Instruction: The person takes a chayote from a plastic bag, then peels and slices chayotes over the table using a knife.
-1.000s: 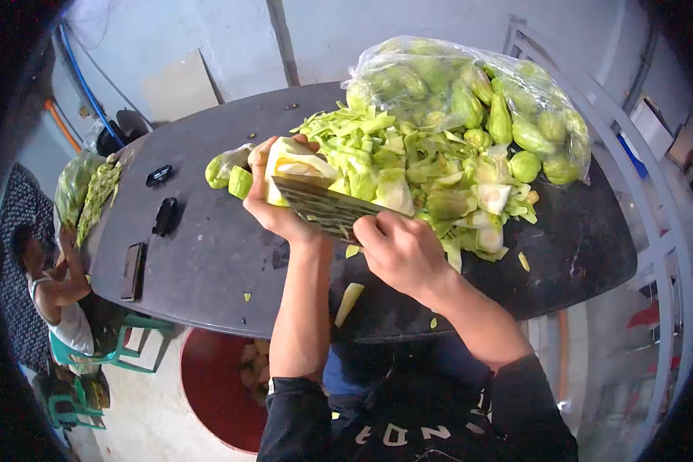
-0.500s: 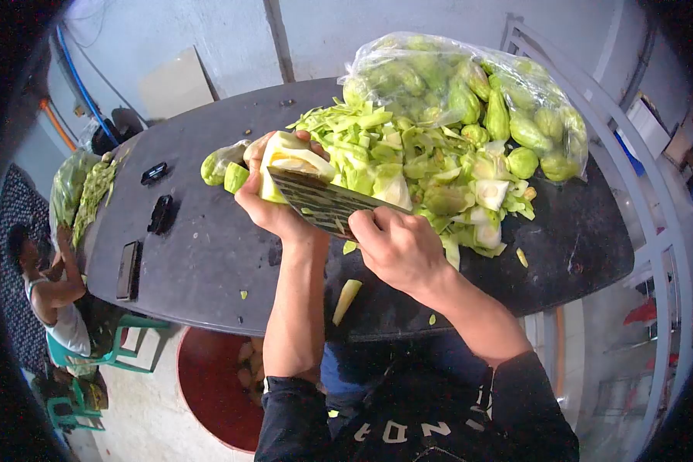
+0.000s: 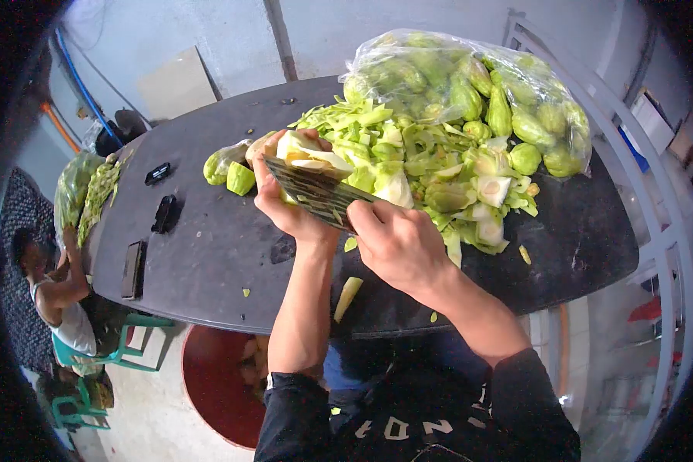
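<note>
My left hand [image 3: 299, 219] is wrapped around a pale, peeled chayote [image 3: 294, 146] held above the table. In my right hand [image 3: 404, 250] is a broad-bladed knife [image 3: 309, 191], gripped by its handle, which my fingers hide. The blade lies against the near side of the chayote, and a pale slice hangs over its upper edge. Just behind these hands spreads a heap of green peelings and cut pieces [image 3: 431, 165]. Left of my left hand sit a whole chayote [image 3: 222, 165] and a green chunk [image 3: 240, 179].
A clear plastic bag of chayotes [image 3: 470, 85] stands at the back right of the dark table [image 3: 208, 246]. Small black objects [image 3: 164, 213] lie on the left. A red tub [image 3: 215, 385] is on the floor. Another person [image 3: 61, 300] sits far left; a metal railing [image 3: 662, 231] runs along the right.
My left hand and the chayote have shifted slightly right and tilted. The knife has moved along the chayote, and a slice now stands away from it over the blade.
</note>
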The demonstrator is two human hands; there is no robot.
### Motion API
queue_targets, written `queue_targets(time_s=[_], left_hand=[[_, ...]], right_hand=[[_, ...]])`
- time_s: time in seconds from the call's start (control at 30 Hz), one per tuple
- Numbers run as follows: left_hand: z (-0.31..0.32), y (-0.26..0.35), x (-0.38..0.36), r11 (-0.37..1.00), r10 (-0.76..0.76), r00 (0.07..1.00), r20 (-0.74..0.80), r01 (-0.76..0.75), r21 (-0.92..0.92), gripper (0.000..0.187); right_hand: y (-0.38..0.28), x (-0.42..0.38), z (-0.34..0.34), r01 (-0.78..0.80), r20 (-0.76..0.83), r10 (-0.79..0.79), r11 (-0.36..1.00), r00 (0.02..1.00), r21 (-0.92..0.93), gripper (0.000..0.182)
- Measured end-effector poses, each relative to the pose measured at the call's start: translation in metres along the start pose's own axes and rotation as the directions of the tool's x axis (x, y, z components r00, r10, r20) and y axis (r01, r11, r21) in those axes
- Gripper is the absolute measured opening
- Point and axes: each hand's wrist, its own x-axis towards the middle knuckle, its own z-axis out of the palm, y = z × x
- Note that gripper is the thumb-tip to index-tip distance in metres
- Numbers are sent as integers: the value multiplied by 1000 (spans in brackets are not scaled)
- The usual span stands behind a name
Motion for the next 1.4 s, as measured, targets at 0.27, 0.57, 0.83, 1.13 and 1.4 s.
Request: queue_targets(time_s=[0.27, 0.57, 0.83, 1.13, 1.4], left_hand=[[2, 1, 5, 966, -233, 972, 14, 233, -109, 60], [-4, 0, 8, 962, -231, 970, -80, 216, -164, 49], [-5, -8, 4, 989, -142, 986, -91, 136, -63, 51], [-18, -1, 20, 894, -390, 904, -174, 327, -306, 51], [-24, 9, 19, 753, -430, 865, 260, 502, -425, 68]], right_hand=[[24, 4, -14, -268, 143, 227, 815, 963, 513, 9], [20, 0, -4, -385, 141, 382, 694, 913, 608, 12], [15, 0, -4, -429, 121, 449, 687, 885, 587, 13], [37, -1, -9, -456, 16, 536, 702, 844, 547, 16], [66, -7, -25, -588, 415, 453, 358, 789, 726, 25]])
